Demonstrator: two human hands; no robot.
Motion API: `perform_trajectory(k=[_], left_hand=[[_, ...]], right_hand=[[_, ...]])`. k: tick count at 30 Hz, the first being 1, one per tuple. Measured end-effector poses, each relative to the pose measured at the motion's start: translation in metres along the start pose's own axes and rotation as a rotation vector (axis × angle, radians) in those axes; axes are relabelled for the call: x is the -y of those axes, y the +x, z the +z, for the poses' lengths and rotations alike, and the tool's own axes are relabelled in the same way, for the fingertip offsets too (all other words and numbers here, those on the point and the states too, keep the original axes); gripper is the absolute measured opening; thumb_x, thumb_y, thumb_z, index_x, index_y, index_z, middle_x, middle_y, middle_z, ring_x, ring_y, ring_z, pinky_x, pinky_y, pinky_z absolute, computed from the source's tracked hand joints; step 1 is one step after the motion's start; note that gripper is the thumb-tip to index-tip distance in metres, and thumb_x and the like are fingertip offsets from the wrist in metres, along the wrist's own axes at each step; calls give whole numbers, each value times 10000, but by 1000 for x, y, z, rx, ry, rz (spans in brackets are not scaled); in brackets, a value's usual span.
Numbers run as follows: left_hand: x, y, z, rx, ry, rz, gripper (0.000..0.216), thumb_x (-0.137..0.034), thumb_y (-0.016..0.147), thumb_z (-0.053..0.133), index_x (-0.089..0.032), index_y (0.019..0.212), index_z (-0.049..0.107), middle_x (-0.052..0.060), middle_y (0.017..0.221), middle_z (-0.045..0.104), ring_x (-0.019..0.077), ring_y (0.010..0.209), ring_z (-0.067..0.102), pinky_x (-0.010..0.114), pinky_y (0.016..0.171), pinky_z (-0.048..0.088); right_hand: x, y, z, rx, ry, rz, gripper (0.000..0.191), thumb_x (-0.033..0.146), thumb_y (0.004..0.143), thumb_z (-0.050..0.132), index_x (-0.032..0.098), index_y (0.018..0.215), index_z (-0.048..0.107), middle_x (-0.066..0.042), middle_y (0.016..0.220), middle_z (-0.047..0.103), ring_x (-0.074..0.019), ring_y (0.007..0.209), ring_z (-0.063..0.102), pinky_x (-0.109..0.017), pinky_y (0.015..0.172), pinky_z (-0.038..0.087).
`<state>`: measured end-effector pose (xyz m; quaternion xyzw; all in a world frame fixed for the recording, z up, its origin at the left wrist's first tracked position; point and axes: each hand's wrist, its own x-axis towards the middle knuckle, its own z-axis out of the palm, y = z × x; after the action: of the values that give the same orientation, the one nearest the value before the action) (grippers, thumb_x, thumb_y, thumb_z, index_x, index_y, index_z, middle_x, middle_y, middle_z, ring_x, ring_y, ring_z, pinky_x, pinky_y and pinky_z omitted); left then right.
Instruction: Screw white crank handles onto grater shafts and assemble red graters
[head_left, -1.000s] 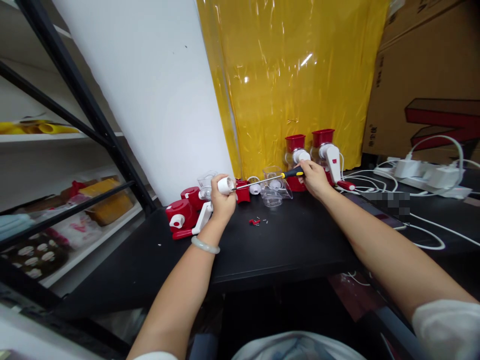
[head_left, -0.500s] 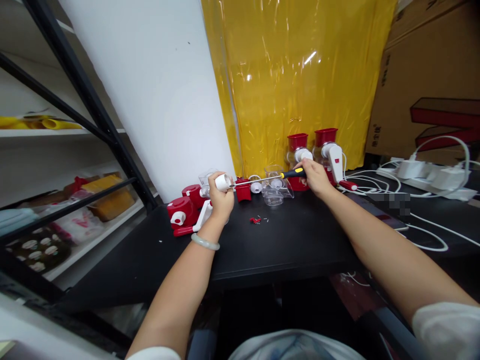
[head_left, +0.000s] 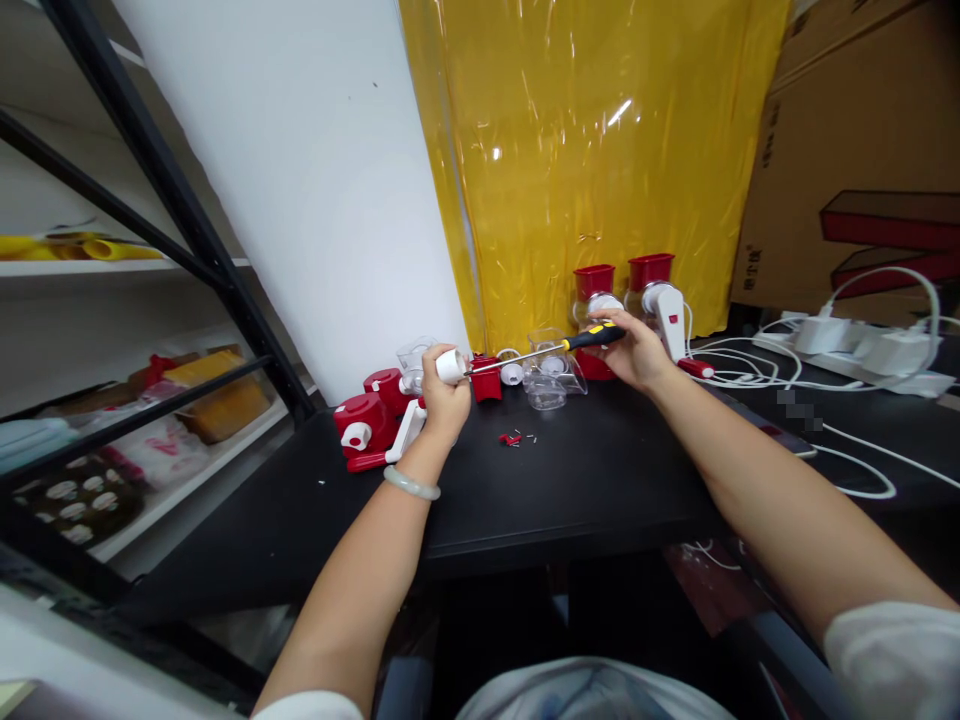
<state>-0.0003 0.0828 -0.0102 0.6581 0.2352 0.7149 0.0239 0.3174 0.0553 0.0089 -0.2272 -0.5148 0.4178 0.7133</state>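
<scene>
Both hands were closed on things above the black table (head_left: 600, 480): the left hand (head_left: 444, 400) gripped a small white cylindrical cap (head_left: 448, 365), open end facing right, and the right hand (head_left: 634, 350) clasped a screwdriver (head_left: 540, 355) by its black-and-yellow handle. Its thin metal shaft ran leftward into the cap. Red-and-white grinders (head_left: 367, 430) lay beside the left hand on the table.

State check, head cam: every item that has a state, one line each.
left hand: grip shut on white cap
right hand: grip shut on screwdriver
screwdriver: near level, tip at white cap
red units: lying tipped by the left wrist
red-topped units: upright
power strip: chargers plugged in
</scene>
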Motion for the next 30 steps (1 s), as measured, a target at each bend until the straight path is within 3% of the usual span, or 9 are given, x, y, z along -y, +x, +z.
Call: perform_trajectory(k=[3, 5, 8, 11, 15, 18, 23, 26, 30], left_hand=[[-2, 0, 0, -11, -2, -15, 314, -261, 895, 735, -283, 1152, 556, 21, 1013, 656, 154, 803, 675, 298, 724, 583], [-2, 0, -1, -15, 0, -20, 313, -258, 894, 735, -281, 1150, 558, 19, 1002, 654, 152, 802, 678, 293, 716, 581], [-3, 1, -1, -6, -12, -26, 319, -254, 883, 746, -273, 1142, 561, 18, 988, 652, 151, 801, 681, 285, 705, 581], [-3, 2, 0, 1, -17, -36, 318, -250, 871, 759, -269, 1121, 564, 17, 975, 654, 151, 793, 681, 283, 699, 581], [-7, 1, 0, 10, -13, -43, 307, -252, 858, 769, -266, 1091, 570, 5, 945, 650, 145, 763, 680, 282, 691, 581], [-10, 0, 0, 27, -16, -51, 308, -255, 854, 776, -264, 1084, 570, -6, 909, 645, 144, 736, 679, 288, 690, 582], [-9, 1, 0, 5, -7, -53, 293, -245, 867, 749, -261, 1100, 572, 13, 954, 656, 146, 768, 681, 282, 694, 578], [-7, 2, -1, 4, -6, -50, 301, -242, 862, 747, -262, 1104, 568, 15, 965, 658, 148, 781, 679, 280, 698, 574], [-6, 1, 0, 32, -13, -62, 327, -237, 833, 773, -267, 1086, 568, -5, 918, 648, 150, 742, 670, 291, 684, 569]], right_hand=[[-7, 4, -2, -103, -219, -61, 561, 802, 785, 648, 242, 793, 684, -31, 711, 624, -197, 640, 621, -343, 541, 524], [-11, 6, -4, -140, -382, -69, 593, 829, 771, 657, 237, 755, 665, -11, 620, 562, -158, 512, 521, -315, 464, 432], [-13, 6, -5, -149, -400, -66, 475, 706, 745, 765, 248, 785, 646, 2, 672, 572, -131, 512, 471, -288, 456, 379], [-7, 3, -3, -106, -195, -23, 337, 479, 696, 821, 283, 891, 629, 8, 826, 609, -152, 667, 564, -289, 557, 485], [7, -4, 2, 21, 19, 41, 401, 283, 604, 767, 313, 975, 617, 7, 889, 653, -200, 892, 650, -344, 738, 573], [10, -6, 4, 20, 33, 42, 320, 428, 676, 743, 296, 948, 636, -27, 901, 691, -242, 936, 679, -385, 747, 581], [-3, 3, -1, -115, -280, 24, 525, 760, 749, 709, 240, 791, 651, -13, 647, 568, -168, 540, 528, -311, 497, 433], [-6, 4, -2, -122, -275, -3, 417, 609, 697, 822, 240, 784, 650, 10, 690, 558, -114, 510, 444, -276, 469, 386], [4, -4, 1, -19, -23, 39, 347, 338, 576, 840, 281, 852, 640, 10, 876, 630, -166, 760, 605, -296, 612, 538]])
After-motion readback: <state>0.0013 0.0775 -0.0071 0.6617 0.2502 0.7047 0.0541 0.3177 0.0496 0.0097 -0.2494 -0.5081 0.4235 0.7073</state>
